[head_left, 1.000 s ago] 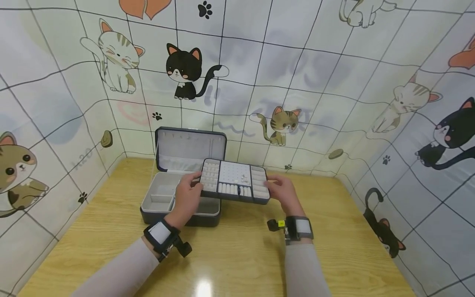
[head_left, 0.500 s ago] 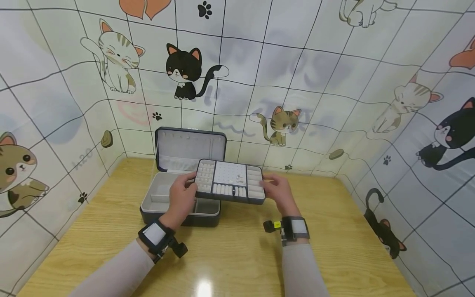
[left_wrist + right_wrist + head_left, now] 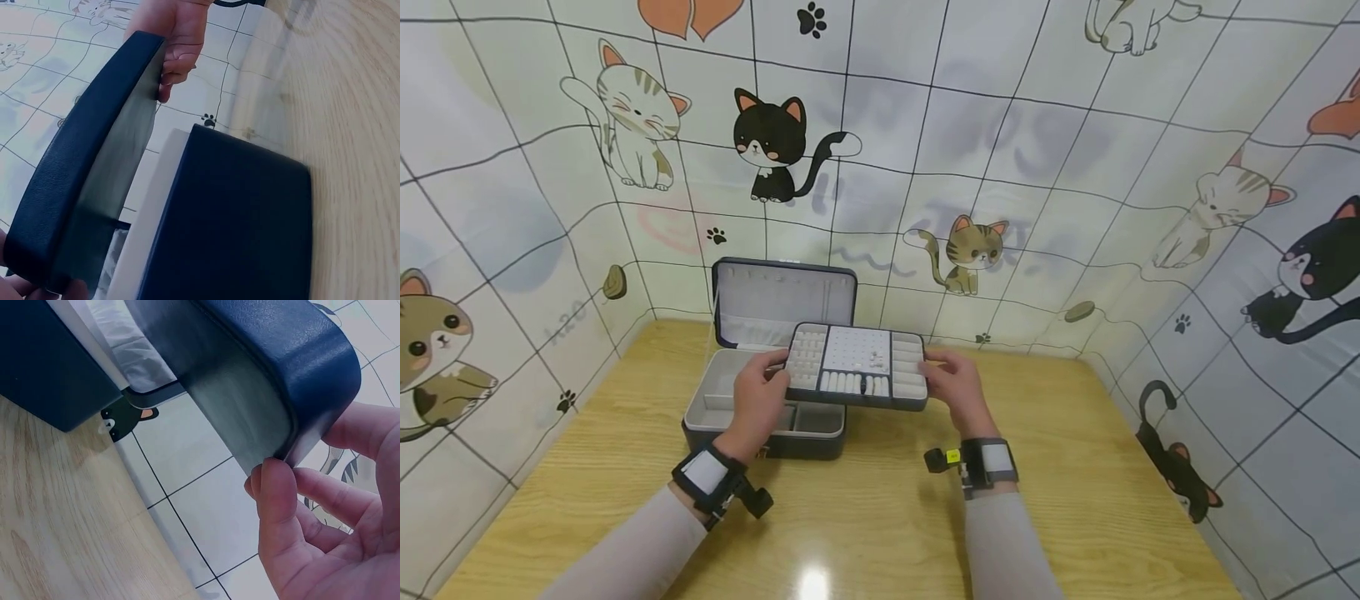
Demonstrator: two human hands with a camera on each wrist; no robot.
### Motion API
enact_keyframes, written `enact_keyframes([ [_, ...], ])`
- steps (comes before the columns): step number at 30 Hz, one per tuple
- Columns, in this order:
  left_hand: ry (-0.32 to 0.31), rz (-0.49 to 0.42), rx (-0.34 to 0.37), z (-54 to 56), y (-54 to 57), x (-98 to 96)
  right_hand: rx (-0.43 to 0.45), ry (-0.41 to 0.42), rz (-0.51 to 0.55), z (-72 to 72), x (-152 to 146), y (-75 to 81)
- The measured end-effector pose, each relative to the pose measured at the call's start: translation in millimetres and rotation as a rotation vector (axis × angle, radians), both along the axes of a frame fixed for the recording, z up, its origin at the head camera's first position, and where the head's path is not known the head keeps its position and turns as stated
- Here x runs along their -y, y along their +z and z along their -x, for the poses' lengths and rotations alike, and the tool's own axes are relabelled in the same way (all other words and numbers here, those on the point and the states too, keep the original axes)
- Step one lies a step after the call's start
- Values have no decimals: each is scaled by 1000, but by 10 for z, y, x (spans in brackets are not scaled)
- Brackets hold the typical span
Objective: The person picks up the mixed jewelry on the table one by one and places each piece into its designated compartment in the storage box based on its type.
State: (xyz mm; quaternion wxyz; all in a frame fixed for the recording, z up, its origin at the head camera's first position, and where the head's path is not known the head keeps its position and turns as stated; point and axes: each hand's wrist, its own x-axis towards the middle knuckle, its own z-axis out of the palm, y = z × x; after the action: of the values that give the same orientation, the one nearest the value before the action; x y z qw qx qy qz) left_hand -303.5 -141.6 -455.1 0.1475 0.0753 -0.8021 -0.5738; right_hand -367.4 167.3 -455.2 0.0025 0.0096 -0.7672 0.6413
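Between both hands, a navy jewelry tray (image 3: 856, 348) with white compartments is held up over the right part of an open jewelry box (image 3: 808, 446). My left hand (image 3: 757, 400) grips the tray's left end, and my right hand (image 3: 957, 390) grips its right end, fingers tucked under the corner in the right wrist view. Small earrings (image 3: 876, 360) sit on the white pegboard panel, and a dark ring (image 3: 863, 385) stands in the row of ring slots. In the left wrist view, a gap shows between the tray's underside (image 3: 119, 162) and the box (image 3: 237, 219).
The box's lid (image 3: 784, 304) stands upright at the back, lined in pale grey. Grey divided compartments (image 3: 718, 404) show inside the box, partly hidden by the left hand. A wooden table (image 3: 880, 517) lies below, enclosed by a cat-patterned cloth backdrop (image 3: 1037, 150).
Both hands have shifted the tray to the left, further over the box, and it has become more level. The box and its lid have stayed in place.
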Motion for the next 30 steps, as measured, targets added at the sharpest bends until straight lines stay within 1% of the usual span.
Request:
enact_keyframes([
  [6,19,67,11,-9,16,69,-5,5,25,-16,61,3],
  [14,15,91,23,4,73,162,-12,6,70,-20,120,0],
  [21,21,145,44,13,138,215,-10,18,126,-21,168,-29],
  [26,8,146,69,14,157,264,-20,16,123,-29,208,-48],
  [30,4,136,112,30,188,301,-26,16,125,-37,249,-57],
])
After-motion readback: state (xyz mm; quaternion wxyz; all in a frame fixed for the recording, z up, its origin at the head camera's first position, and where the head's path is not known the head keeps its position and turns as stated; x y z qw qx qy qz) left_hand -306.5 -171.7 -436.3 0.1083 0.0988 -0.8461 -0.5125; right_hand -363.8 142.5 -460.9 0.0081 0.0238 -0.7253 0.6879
